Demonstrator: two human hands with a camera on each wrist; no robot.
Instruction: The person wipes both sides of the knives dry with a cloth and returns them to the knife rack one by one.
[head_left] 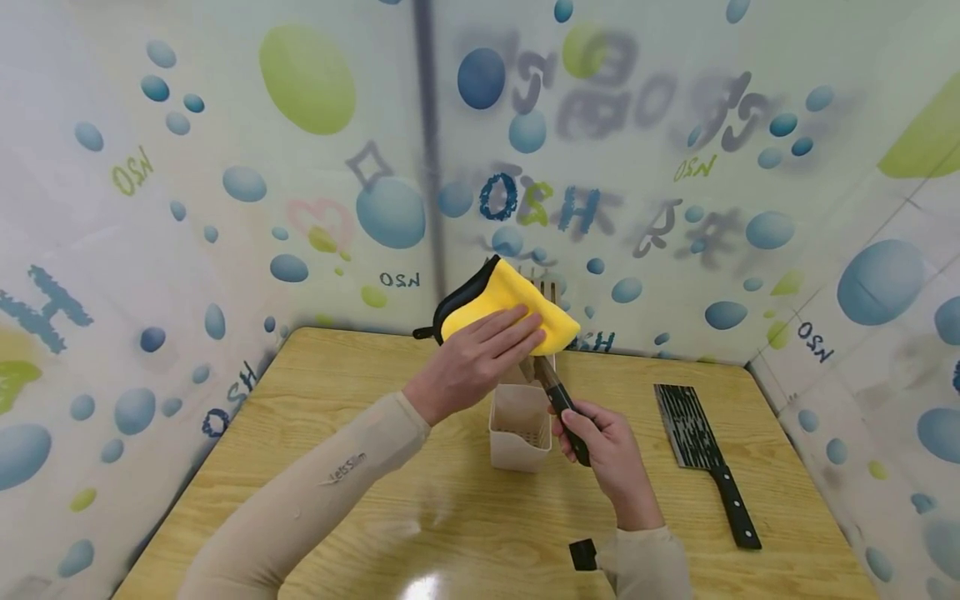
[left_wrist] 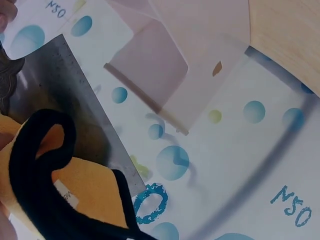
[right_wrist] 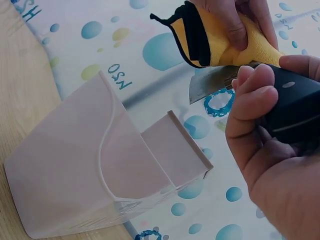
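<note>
My left hand [head_left: 480, 358] holds a yellow cloth [head_left: 517, 300] with black edging, folded over the blade of a knife. In the right wrist view, its thumb and fingers pinch the cloth [right_wrist: 220, 37] against the broad metal blade [right_wrist: 207, 86]. The left wrist view shows more of that wide blade [left_wrist: 75, 100] beside the cloth [left_wrist: 95, 187]. Below, my right hand [head_left: 603, 446] grips the knife's black handle [head_left: 558, 400], with the blade raised. Cloth and fingers hide much of the blade. Behind the handle, a pale holder [head_left: 520, 446] stands upright on the table.
A cleaver [head_left: 686, 425] with a black riveted handle lies on the wooden table [head_left: 360, 500] at the right. Patterned sheeting [head_left: 637, 167] with blue and green spots rises behind and at both sides. Prong-like shapes [head_left: 551, 290] show behind the cloth; what they belong to is unclear.
</note>
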